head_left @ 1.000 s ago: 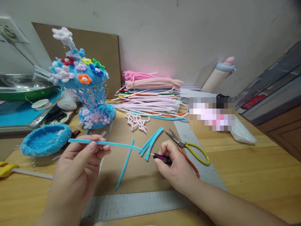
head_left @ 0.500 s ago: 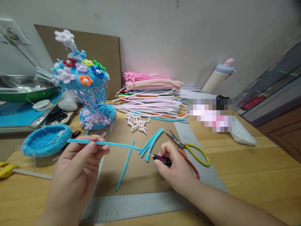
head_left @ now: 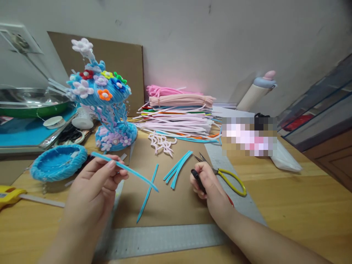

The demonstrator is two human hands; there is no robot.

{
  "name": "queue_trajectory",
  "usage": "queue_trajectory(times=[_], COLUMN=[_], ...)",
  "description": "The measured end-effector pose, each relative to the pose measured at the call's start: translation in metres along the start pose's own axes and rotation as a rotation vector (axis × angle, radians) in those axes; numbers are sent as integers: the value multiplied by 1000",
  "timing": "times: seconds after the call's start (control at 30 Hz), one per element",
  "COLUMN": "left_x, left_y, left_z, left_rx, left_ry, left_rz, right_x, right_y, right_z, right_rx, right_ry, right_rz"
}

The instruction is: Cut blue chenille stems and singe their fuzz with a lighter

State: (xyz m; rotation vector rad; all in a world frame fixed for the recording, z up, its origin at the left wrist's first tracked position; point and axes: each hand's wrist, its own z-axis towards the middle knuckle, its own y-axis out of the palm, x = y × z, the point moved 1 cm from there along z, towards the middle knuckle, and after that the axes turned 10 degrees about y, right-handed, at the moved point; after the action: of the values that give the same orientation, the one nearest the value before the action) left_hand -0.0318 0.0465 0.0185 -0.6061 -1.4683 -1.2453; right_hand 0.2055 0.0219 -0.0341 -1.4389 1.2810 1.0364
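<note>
Right now, on my feed, the left hand (head_left: 95, 183) pinches a blue stem (head_left: 134, 173) between thumb and fingertips, above the cardboard (head_left: 181, 205). Its free end slants down toward the right and, from my view, crosses a loose strip (head_left: 144, 207) lying below. I see the right hand (head_left: 211, 190) curled closed around a black tool (head_left: 198, 180), well apart from the stem. Between the hands lies a blue bunch (head_left: 177, 170); the scissors (head_left: 221, 171) are partly hidden behind the right hand. Past the left hand sits a blue bowl (head_left: 59, 163).
</note>
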Motion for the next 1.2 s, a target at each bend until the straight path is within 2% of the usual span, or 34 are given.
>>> queue_trajectory(times=[0.1, 0.17, 0.3, 0.43, 0.53, 0.6, 0.67, 0.8, 0.9, 1.0, 1.1, 1.2], left_x=[-10, -20, -40, -50, -45, -38, -33, -39, -54, -68, -75, -75], left_y=[-2, -3, -4, -4, 1, 8, 21, 59, 86, 104, 111, 110], left_z=[7, 12, 18, 24, 26, 26, 24, 19, 18, 18, 17, 17], left_rx=[-80, -204, -337, -451, -484, -514, -593, -812, -949, -1029, -1037, -1036], left_ry=[-125, -201, -255, -223, -85, 34, 120, 153, 84, -38, -131, -191], left_rz=[174, 381, 583, 782, 952, 1055, 1130, 1222, 1299, 1367, 1398, 1385], right_x=[0, -2, -4, -6, -7, -7, -7, -5, -4, -2, -2, -2], right_y=[0, 0, -1, -1, -2, -3, -4, -6, -7, -6, -5, -4], right_z=[2, 1, -1, -2, -1, 0, 2, 7, 10, 11, 12, 13], right_rx=[-55, -65, -82, -73, -67, -68, -51, 11, 25, 9, -9, -35], right_ry=[69, 80, 74, 83, 93, 90, 91, 90, 81, 82, 99, 142], right_rz=[151, 179, 191, 178, 184, 213, 247, 290, 294, 290, 292, 325])
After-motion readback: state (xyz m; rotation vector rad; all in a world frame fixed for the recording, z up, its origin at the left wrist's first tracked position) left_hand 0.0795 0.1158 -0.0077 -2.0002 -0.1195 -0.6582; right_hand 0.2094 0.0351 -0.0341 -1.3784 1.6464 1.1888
